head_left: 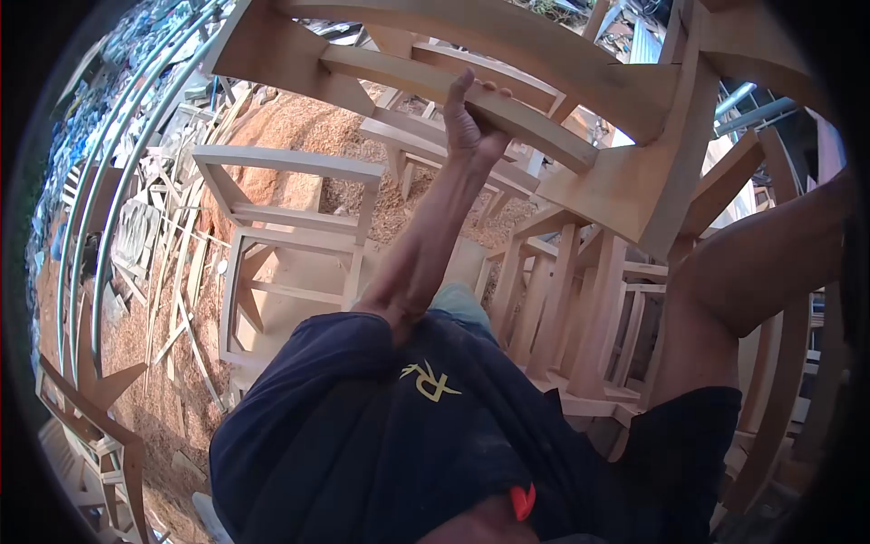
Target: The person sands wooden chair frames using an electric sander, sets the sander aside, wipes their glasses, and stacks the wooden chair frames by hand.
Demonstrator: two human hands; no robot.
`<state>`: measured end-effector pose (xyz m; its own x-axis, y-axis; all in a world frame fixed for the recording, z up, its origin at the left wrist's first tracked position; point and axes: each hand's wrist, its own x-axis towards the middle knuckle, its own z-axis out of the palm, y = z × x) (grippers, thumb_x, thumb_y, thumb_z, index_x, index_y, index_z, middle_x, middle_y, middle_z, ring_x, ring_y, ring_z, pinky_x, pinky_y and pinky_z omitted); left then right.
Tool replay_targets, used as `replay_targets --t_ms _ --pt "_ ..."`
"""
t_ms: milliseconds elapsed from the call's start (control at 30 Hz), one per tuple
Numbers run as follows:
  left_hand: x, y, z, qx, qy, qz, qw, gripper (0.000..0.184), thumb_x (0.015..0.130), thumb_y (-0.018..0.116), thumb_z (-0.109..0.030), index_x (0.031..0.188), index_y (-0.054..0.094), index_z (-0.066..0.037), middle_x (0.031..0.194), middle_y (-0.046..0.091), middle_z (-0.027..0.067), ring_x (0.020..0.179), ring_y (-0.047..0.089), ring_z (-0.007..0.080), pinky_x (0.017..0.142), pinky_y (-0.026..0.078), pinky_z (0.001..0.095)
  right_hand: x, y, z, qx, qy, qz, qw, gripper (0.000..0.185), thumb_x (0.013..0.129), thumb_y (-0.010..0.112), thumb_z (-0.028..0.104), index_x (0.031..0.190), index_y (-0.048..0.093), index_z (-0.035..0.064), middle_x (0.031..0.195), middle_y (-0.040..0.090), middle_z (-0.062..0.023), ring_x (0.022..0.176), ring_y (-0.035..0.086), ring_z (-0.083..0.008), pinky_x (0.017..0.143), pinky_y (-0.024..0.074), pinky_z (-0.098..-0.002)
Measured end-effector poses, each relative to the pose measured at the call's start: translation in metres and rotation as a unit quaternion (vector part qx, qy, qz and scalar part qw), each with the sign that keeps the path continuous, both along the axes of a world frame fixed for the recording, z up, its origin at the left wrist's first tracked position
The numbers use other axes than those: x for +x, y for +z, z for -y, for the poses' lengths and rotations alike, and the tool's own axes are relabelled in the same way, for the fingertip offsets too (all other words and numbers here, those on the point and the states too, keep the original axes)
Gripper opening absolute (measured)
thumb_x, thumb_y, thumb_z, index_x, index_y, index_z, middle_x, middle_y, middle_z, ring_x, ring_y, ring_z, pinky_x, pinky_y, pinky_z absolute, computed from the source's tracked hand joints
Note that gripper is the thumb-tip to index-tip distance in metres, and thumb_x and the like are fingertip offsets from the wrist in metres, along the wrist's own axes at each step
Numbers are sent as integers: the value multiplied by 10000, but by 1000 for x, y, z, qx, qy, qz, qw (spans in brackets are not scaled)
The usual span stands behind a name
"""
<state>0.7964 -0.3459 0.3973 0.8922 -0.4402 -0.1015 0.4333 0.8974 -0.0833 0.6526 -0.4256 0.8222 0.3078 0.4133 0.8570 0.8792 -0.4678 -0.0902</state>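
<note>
My left hand [476,122] is wrapped round a curved rail [399,74] of a pale wooden chair-like frame, raised across the top of the view. Its thumb points up on the near side, and fingertips show over the rail. The frame's broad end piece [634,186] slants down at the right. My right arm bends at the elbow and runs out at the right edge, so its hand is out of sight. Below the raised frame stand more unfinished wooden frames [290,163], close to my left forearm.
Upright wooden frames [580,317] crowd the right side. Sawdust [304,122] and thin wood offcuts [186,272] cover the ground at the left. Long pale pipes [127,172] run along the left edge, with another wooden frame [100,417] at the lower left.
</note>
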Motion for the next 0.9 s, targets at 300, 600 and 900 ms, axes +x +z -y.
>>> replay_targets --t_ms 300,600,900 --pt "32 -27 20 -6 -16 -19 1000 417 806 881 -336 1061 611 -146 836 625 22 882 654 216 923 559 486 63 -50 21 98 -12 -3 995 630 810 776 139 1349 459 68 1244 571 -116 1168 572 -246 1032 463 -400" --pt "47 -27 34 38 -5 -42 998 493 807 886 -347 1136 571 -158 879 601 24 869 632 207 865 572 452 109 -35 127 33 -83 -24 996 614 840 742 154 1379 467 51 1249 524 -141 1252 511 -268 1134 415 -449" --pt "77 -48 71 59 5 -49 997 514 792 896 -411 1081 556 -157 890 569 20 860 628 205 848 568 481 164 -40 170 159 -68 -49 984 517 805 842 98 1264 609 55 1123 655 -99 1126 625 -210 1005 499 -371"
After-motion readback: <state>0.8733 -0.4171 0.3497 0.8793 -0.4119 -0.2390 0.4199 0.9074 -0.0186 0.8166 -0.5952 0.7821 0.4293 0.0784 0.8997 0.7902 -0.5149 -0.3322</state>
